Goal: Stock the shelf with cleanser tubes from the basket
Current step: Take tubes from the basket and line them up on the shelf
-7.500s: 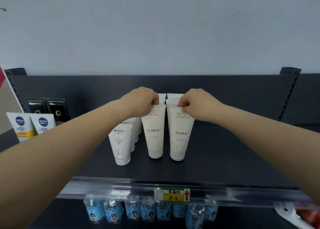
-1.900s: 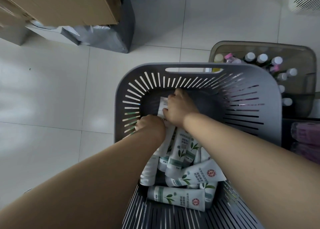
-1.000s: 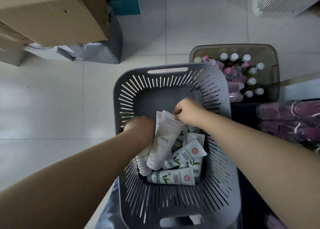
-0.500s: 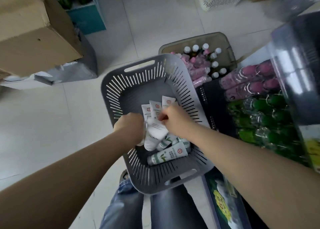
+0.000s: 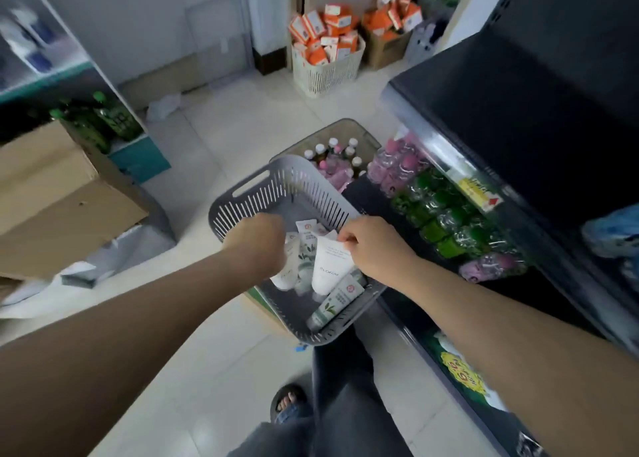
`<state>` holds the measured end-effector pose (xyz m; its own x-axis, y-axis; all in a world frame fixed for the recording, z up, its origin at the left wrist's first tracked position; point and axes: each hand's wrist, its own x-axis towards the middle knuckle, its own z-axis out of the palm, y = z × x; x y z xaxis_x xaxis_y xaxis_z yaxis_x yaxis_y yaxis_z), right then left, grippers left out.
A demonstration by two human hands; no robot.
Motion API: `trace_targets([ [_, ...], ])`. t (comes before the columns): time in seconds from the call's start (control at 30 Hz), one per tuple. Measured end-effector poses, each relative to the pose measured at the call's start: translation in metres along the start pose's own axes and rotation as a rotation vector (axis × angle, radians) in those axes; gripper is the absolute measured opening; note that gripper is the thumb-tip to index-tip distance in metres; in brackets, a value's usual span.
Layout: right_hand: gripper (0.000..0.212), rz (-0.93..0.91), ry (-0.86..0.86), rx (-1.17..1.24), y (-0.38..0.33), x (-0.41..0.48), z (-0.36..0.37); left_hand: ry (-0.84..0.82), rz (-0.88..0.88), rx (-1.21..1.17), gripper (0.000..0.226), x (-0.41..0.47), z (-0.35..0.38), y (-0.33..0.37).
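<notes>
Cleanser tubes [image 5: 334, 301]: several, white with green leaf print, lying loose in the grey slotted basket [image 5: 249, 187], which stands just beside the dark shelf unit [image 5: 518, 111].

Two plain white tubes are raised above the heap, caps down.

Right hand [image 5: 375, 249]: fingers pinched on the crimped top of the first white tube [image 5: 330, 266].

Left hand [image 5: 257, 244]: curled round the top of the second white tube [image 5: 284, 275], just beside the first. Both hands are over the basket.

Lower shelf: green bottles [image 5: 439, 214] and pink bottles [image 5: 397, 166].

Behind the basket: brown bin [image 5: 345, 124] of capped bottles.

Left: cardboard box [image 5: 52, 197].

Far back: cream basket [image 5: 328, 76] of orange cartons.
</notes>
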<state>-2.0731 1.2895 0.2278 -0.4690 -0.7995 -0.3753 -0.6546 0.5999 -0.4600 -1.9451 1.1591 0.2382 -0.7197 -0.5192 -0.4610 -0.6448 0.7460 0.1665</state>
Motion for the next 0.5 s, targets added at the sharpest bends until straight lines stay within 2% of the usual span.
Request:
trace_targets([
  [0.2,0.021,0.058,0.216,0.035,-0.022,-0.077,-0.062,0.139,0.201,0.148,0.018,-0.035,-0.061,0.032],
  [0.5,0.024,0.17,0.483,0.03,-0.023,-0.19,-0.157,0.317,0.528,0.306,0.024,-0.105,-0.156,0.128],
])
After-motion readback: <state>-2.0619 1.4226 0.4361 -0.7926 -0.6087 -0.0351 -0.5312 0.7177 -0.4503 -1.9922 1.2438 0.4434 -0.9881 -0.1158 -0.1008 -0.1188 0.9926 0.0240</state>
